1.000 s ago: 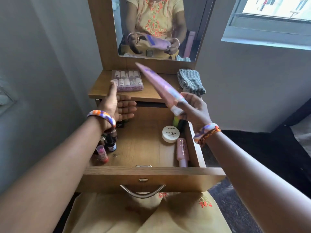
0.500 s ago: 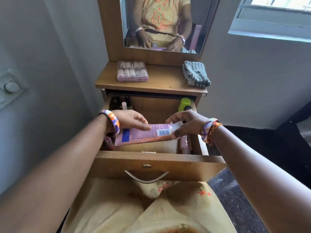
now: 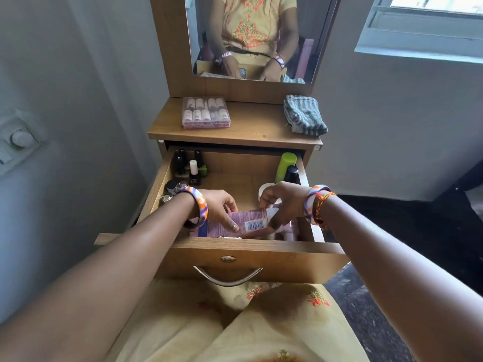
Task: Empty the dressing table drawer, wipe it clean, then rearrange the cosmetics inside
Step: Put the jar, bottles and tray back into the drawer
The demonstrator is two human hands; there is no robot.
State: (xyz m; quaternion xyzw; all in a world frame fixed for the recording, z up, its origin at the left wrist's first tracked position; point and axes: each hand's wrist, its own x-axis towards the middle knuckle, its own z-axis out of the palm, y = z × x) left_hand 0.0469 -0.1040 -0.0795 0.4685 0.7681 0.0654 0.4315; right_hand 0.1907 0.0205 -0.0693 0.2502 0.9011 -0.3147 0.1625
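Lowered: pink tube (image 3: 235, 223) into drawer (image 3: 251, 253) | both hands' fingers (image 3: 230, 222) holding it

Pale grey walls (image 3: 78, 74) are seen on both sides of a wooden dressing unit, in which a mirror (image 3: 251, 35) is set above the worktop (image 3: 251, 126). A window (image 3: 423, 24) at upper right admits daylight. A dial switch plate (image 3: 18, 139) is fixed to the left wall. The floor (image 3: 407, 231) is dark.

Flat pink cosmetic tube (image 3: 243, 223): lower edge hidden behind wooden drawer front (image 3: 251, 259); label print unreadable.
Round white jar (image 3: 263, 191): mostly hidden behind right hand (image 3: 283, 205).
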